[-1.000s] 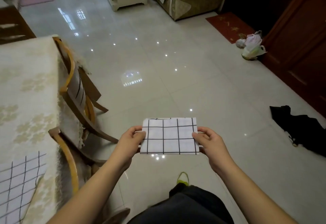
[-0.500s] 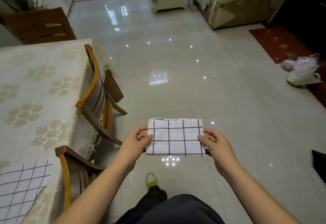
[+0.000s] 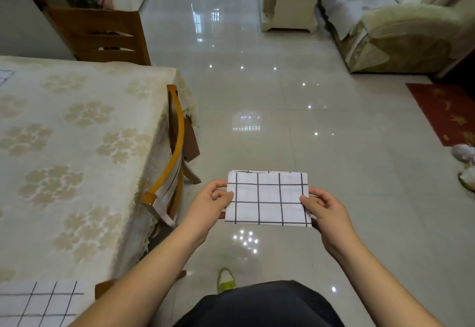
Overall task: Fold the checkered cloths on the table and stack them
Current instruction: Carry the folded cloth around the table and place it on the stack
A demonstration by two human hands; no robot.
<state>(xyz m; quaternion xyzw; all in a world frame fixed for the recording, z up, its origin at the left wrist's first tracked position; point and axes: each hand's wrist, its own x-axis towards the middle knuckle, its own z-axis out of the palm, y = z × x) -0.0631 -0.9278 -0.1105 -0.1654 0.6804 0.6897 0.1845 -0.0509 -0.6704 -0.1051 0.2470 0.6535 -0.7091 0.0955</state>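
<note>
Over the glossy tiled floor (image 3: pixel 257 95), clear of the table (image 3: pixel 77 146), a folded checkered cloth (image 3: pixel 267 198) is held out flat as a neat rectangle between both hands. The left hand (image 3: pixel 208 205) pinches its left edge, thumb on top and fingers curled beneath; the right hand (image 3: pixel 326 211) grips the right edge the same way. Beside them to the left, the table wears a cream cloth with a floral pattern, and a wooden chair (image 3: pixel 172 162) is tucked against its right edge. A second checkered cloth (image 3: pixel 38 303) lies flat at the table's near edge, cut off by the bottom left of the view. A sliver of another checkered piece (image 3: pixel 5 77) shows at the table's far left edge. A green shoe (image 3: pixel 226 279) rests on the floor below the hands.
</note>
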